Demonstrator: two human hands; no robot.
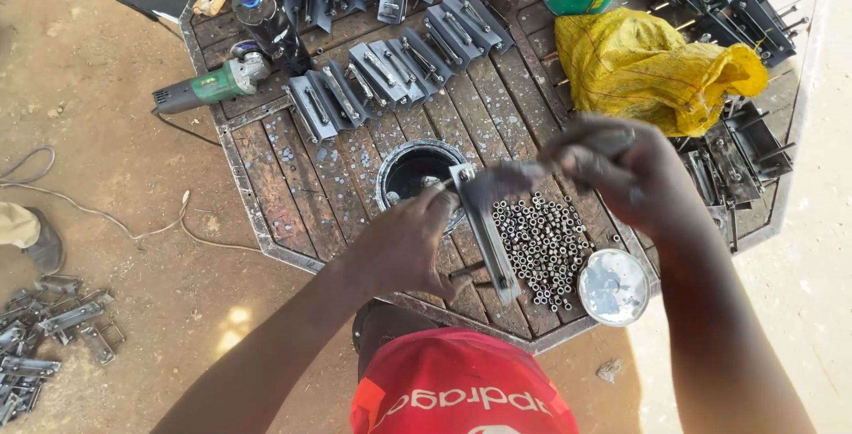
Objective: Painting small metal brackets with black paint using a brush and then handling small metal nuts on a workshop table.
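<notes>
Item: grey metal bracket, long and narrow, held tilted above the near edge of the bench, its upper end by the open paint tin.

Left hand: fingers clenched around the bracket's middle.

Right hand: fingers grasping a brush-like tool, blurred in motion, its tip against the bracket's upper end.

Beneath and beside: loose heap of small metal nuts, a round tin lid at the near right corner, rows of finished brackets across the far side, a green angle grinder on the left edge, a yellow sack toward the far right.

Risks, as judged:
- Bracket grasped one-handed and aslant; a slip would drop it into the nuts and scatter them off the near edge.
- Wet coating could drip on the nuts or smear the left fingers, loosening the hold.
- Tin stands just beside the working hands; a knock could spill it.
- Sharp bracket edges may cut the bare fingers.
</notes>
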